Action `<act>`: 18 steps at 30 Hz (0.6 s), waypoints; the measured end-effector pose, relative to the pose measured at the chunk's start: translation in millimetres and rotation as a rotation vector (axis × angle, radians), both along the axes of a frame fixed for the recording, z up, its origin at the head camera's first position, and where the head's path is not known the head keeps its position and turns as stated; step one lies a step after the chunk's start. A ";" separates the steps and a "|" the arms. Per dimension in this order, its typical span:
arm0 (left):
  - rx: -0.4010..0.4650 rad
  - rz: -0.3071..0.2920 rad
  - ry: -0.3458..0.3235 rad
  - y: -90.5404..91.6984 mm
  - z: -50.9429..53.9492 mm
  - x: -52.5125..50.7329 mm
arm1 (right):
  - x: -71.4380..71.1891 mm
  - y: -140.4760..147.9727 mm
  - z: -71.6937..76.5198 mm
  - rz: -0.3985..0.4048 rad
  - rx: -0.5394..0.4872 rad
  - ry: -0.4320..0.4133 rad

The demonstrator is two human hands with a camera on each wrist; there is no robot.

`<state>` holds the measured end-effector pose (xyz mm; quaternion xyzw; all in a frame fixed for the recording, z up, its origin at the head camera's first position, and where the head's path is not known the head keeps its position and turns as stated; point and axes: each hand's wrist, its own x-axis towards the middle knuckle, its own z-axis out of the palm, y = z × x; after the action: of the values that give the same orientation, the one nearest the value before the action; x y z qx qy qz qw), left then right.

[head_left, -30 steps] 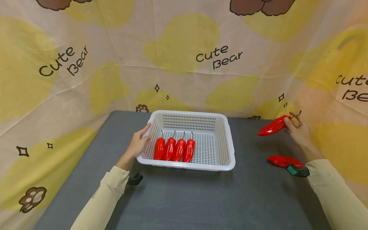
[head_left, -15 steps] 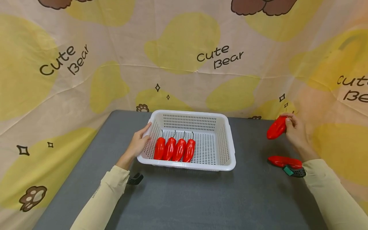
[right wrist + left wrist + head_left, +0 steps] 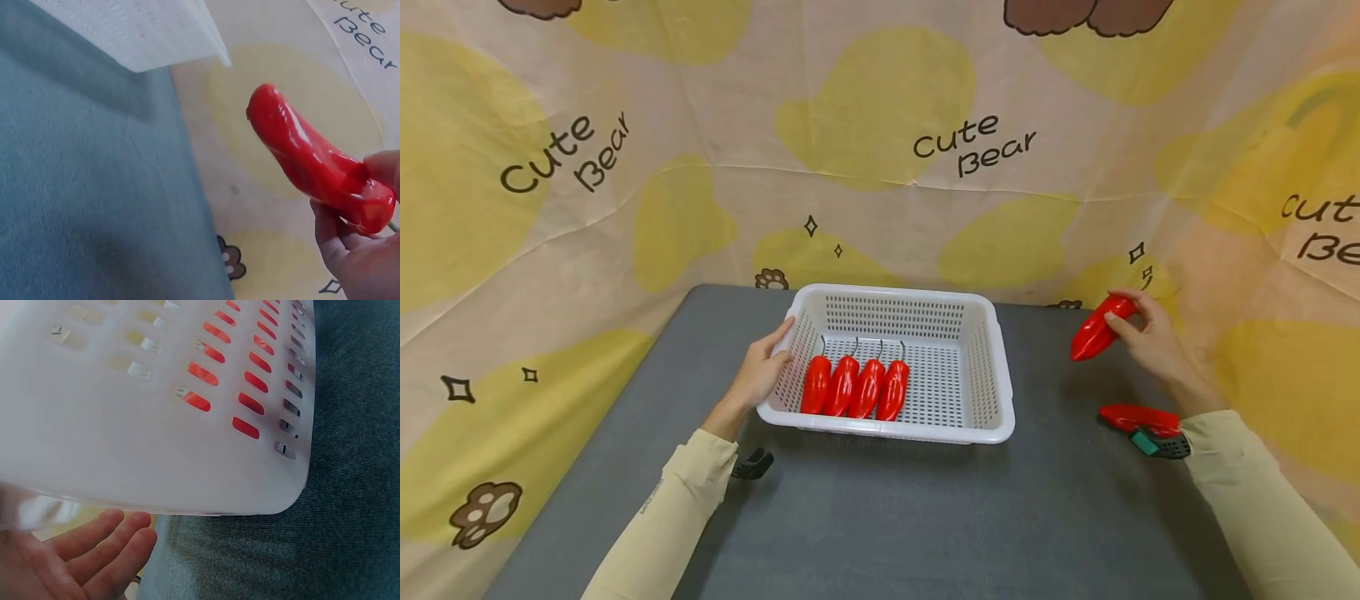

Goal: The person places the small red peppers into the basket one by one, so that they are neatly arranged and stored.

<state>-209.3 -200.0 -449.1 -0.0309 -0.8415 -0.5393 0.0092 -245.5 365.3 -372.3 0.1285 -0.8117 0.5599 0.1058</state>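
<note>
My left hand [image 3: 756, 377] grips the left rim of a white perforated plastic basket [image 3: 887, 428], thumb over the rim; in the left wrist view several fingers [image 3: 125, 559] show beside the rim. Several glossy red chili peppers [image 3: 842, 387] lie side by side in the left part of the basket, stems towards the back. Off to the right, my right hand [image 3: 1153, 343] holds another red chili pepper [image 3: 319, 159] above the table by its stem end, between thumb and fingers. Its tip points down and left. Below that hand, one more chili pepper [image 3: 1135, 417] lies on the table, partly hidden by the wrist device.
A dark grey table [image 3: 925, 517] carries the basket. Behind it and at both sides hangs a printed cloth [image 3: 865, 108], close to the right hand. The right half of the basket floor [image 3: 936, 383] is bare. Dark devices [image 3: 1161, 444] are strapped to both wrists.
My right hand has moved a little left with the chili pepper, which has turned in the fingers and now slants more steeply. The left hand and basket have stayed in place.
</note>
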 end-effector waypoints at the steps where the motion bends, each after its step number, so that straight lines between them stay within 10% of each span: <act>1: 0.001 -0.001 0.000 0.1 0.4 0.1 | -0.2 -1.8 0.0 0.007 -0.002 0.003; 18: 0.008 0.001 0.002 -0.1 -0.5 -0.7 | 0.7 -42.1 10.3 0.156 -0.026 0.005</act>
<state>-209.9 -200.1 -449.6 -0.0310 -0.8395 -0.5424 0.0104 -244.8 323.2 -362.0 0.1916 -0.7916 0.5765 0.0654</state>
